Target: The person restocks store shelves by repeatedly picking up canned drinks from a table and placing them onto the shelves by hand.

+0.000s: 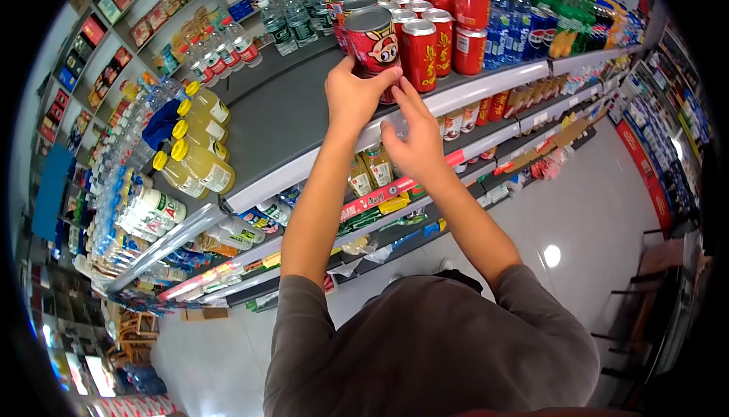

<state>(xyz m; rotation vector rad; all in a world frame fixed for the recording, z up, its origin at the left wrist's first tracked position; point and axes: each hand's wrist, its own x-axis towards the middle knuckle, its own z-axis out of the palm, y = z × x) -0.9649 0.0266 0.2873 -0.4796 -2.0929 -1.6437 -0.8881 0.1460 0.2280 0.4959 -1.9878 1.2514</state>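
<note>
- Landmark: front red can [420,56] with yellow lettering.
- Cartoon can [372,41]: immediately left of the landmark; long axis near upright.
- My left hand [351,99]: nearer; thumb and fingers pinch the cartoon can's lower part.
- My right hand [416,143]: on my side of the landmark, thumb spread from fingers; I cannot tell whether they touch the cartoon can.
</note>
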